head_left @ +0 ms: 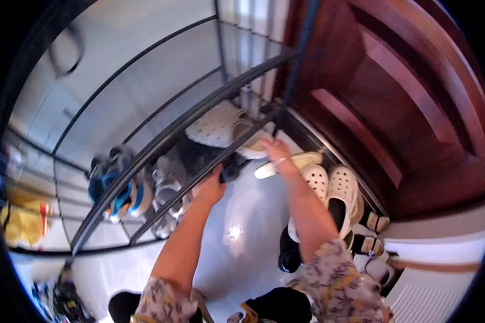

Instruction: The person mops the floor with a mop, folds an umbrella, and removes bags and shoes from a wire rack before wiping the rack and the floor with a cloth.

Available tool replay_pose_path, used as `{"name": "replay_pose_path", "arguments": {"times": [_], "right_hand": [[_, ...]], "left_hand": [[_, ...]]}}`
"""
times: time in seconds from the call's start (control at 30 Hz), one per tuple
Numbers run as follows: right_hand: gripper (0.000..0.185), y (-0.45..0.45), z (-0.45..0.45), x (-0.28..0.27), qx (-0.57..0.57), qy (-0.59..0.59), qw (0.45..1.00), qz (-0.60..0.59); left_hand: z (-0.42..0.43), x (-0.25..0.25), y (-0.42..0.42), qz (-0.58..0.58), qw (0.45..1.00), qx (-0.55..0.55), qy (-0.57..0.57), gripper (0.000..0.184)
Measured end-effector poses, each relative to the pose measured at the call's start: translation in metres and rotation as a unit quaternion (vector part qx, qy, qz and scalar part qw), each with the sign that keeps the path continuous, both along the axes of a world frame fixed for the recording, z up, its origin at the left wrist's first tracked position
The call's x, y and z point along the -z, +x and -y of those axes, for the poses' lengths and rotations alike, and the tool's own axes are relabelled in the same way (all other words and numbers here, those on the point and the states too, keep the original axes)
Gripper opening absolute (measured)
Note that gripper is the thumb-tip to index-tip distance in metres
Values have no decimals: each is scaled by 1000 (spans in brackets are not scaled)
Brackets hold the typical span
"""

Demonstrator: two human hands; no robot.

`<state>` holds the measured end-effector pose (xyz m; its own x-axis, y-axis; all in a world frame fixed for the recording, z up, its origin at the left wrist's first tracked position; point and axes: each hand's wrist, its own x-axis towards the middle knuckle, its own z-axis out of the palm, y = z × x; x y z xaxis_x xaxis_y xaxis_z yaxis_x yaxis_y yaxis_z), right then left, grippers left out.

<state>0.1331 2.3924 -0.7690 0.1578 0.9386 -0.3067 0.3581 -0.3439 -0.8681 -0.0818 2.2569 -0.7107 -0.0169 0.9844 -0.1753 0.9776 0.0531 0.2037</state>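
Under the lower bar of a black metal rack (191,188), my left hand (211,187) is closed at the end of a black shoe (230,171); its fingers are partly hidden. My right hand (276,151) grips the edge of a white clog (251,146) with holes, at the rack's far corner. Another white clog (210,128) lies beside that one, behind the bar. A cream slipper (302,162) rests on the floor under my right wrist.
Blue sneakers (118,185) and grey shoes (168,185) stand on the left in the rack. Along the dark red door (382,107) are cream clogs (339,188), black sandals (367,245) and a black shoe (290,253). A yellow bag (27,218) is at far left.
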Motion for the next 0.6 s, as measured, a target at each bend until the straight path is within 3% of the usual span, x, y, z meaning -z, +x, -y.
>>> {"name": "replay_pose_path", "arguments": {"times": [0.03,0.07,0.1,0.13,0.17,0.2,0.23,0.27,0.3,0.4,0.47,0.5,0.6], "right_hand": [[47,-8,-10,25,24,-30,995,-93],[44,-18,7,8,62,-70,959,-268],[49,-24,6,8,82,-76,952,-284],[57,-29,7,10,99,-85,945,-300],[63,-34,9,11,115,-100,940,-306],[69,-34,9,9,127,-112,935,-311],[69,-32,21,-21,121,-104,941,-299],[69,-32,23,-17,125,-106,940,-298],[63,-34,26,-13,130,-72,945,-292],[57,-23,42,-8,127,-48,954,-266],[57,-7,60,-2,127,-13,952,-278],[54,-3,73,-12,138,-4,955,-261],[51,13,102,-69,133,-33,975,-173]], "left_hand": [[-2,7,-3,39,999,-7,-7,66],[-3,15,-7,80,996,-19,-20,64],[-4,29,-15,86,996,-1,-24,64],[-6,45,-25,100,994,28,47,61],[-7,50,-24,115,985,52,119,58],[-10,53,-21,122,984,58,119,58],[-11,45,-17,125,987,7,103,54],[-8,38,-15,125,988,-45,82,50],[-5,35,-7,60,987,-53,143,42],[5,15,6,31,991,-91,95,38],[22,2,23,2,989,-68,128,32],[32,0,34,-15,981,-59,182,26],[54,1,54,3,978,-50,204,24]]}}
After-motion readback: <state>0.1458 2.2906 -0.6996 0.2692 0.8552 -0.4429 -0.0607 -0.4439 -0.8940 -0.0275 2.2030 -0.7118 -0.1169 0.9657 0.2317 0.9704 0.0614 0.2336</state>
